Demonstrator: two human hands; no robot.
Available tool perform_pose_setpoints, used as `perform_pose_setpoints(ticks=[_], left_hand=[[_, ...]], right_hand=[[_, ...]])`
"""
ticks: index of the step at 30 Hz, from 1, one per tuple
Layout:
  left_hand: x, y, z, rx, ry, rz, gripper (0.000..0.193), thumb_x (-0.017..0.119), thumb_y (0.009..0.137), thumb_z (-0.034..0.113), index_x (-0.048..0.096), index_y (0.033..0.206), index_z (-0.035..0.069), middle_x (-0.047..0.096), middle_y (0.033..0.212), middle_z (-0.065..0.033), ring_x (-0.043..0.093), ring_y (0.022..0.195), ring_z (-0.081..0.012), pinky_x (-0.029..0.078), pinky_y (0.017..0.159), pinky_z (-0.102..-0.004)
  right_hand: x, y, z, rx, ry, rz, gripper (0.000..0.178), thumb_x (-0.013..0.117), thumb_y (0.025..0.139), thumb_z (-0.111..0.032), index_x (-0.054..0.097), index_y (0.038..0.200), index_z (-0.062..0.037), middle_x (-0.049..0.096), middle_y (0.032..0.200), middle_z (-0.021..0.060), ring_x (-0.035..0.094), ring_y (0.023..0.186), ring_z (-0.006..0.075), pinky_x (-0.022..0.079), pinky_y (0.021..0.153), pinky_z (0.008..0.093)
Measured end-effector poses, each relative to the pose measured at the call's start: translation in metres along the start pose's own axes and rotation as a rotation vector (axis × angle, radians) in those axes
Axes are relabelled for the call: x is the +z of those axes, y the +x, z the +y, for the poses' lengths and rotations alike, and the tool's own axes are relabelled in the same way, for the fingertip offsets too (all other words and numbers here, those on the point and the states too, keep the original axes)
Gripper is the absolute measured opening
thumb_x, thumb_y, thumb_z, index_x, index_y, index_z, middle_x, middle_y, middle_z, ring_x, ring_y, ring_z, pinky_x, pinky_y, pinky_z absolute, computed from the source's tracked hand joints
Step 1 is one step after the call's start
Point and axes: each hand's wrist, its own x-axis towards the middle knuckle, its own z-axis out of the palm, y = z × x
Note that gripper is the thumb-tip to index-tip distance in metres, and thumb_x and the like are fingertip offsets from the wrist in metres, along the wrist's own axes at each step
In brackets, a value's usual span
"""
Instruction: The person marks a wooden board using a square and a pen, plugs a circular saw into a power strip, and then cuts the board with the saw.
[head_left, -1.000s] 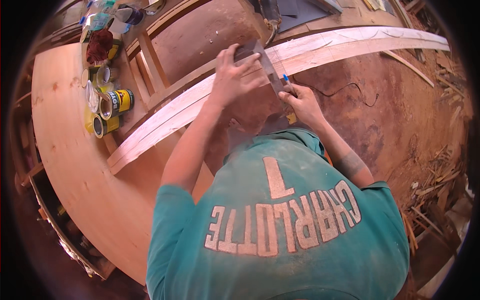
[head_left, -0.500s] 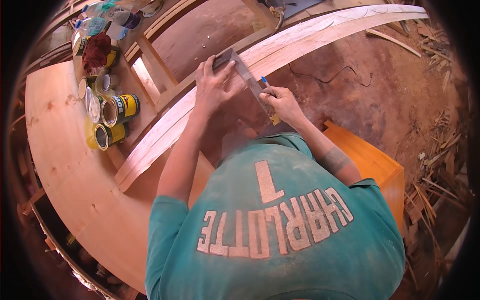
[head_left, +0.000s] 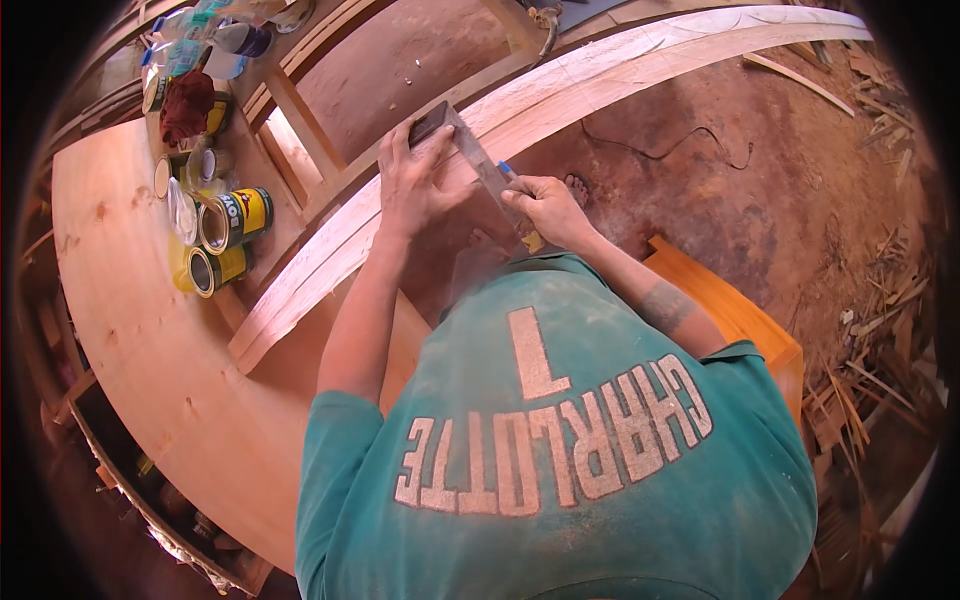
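A long curved wooden piece [head_left: 610, 65] arcs across the bench frame from lower left to upper right. Across it lies a carpenter's square [head_left: 482, 165] with a dark stock and a worn metal blade. My left hand [head_left: 408, 195] is closed on the square at its stock end, thumb on top. A blue-capped pen [head_left: 507, 170] sits in the closed fingers of my right hand [head_left: 556, 212], beside the blade's right edge. The pen's lower part is hidden by the hand. The blade's near end, with a yellow patch, reaches close to my shirt.
Paint cans [head_left: 236, 218] and a dark red rag [head_left: 187, 105] stand at the left on the bench, with plastic bottles behind. A wide plywood sheet [head_left: 110, 250] curves along the left. An orange wooden panel [head_left: 725, 300] is at my right. Wood scraps [head_left: 885, 300] litter the floor; a thin cord [head_left: 660, 155] lies there.
Both hands and the square have shifted slightly left. My right hand has turned a little, and less of the pen shows. A foot is now visible beyond the right hand.
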Motion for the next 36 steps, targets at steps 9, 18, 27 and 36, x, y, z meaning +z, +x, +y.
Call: perform_pose_setpoints(ticks=[9, 18, 27, 36], left_hand=[[0.008, -0.003, -0.009, 0.042, -0.009, -0.032, 0.067, 0.088, 0.068, 0.039, 0.073, 0.133, 0.028, 0.042, 0.149, -0.0247, 0.040, 0.136, -0.0460, 0.036, 0.117, -0.0538], [0.011, -0.007, -0.009, 0.013, 0.030, -0.069, 0.069, 0.085, 0.071, 0.044, 0.069, 0.138, 0.032, 0.036, 0.156, -0.0240, 0.032, 0.144, -0.0464, 0.033, 0.118, -0.0548], [0.016, -0.007, -0.012, 0.033, 0.027, -0.052, 0.068, 0.086, 0.070, 0.042, 0.071, 0.136, 0.031, 0.035, 0.156, -0.0246, 0.033, 0.144, -0.0473, 0.033, 0.117, -0.0555], [0.018, -0.007, -0.012, 0.033, 0.023, -0.062, 0.068, 0.087, 0.069, 0.038, 0.072, 0.134, 0.032, 0.036, 0.155, -0.0257, 0.034, 0.142, -0.0485, 0.035, 0.115, -0.0572]], right_hand=[[-0.005, 0.001, -0.004, 0.065, -0.020, -0.027, 0.036, 0.063, 0.094, -0.030, 0.074, 0.102, 0.0029, 0.073, 0.084, 0.0172, 0.070, 0.079, 0.0229, 0.054, 0.074, 0.0379], [-0.004, -0.002, -0.004, 0.029, -0.020, -0.008, 0.024, 0.064, 0.102, -0.020, 0.072, 0.100, 0.0022, 0.067, 0.084, -0.0002, 0.057, 0.079, 0.0069, 0.049, 0.072, 0.0277], [-0.004, -0.001, 0.000, 0.082, 0.036, -0.004, 0.036, 0.063, 0.095, -0.029, 0.074, 0.101, 0.0043, 0.072, 0.078, 0.0133, 0.069, 0.074, 0.0189, 0.054, 0.071, 0.0353], [-0.025, 0.002, -0.032, -0.188, -0.125, 0.396, 0.032, 0.056, 0.101, -0.025, 0.069, 0.092, 0.0026, 0.069, 0.085, 0.0227, 0.070, 0.080, 0.0359, 0.052, 0.071, 0.0449]])
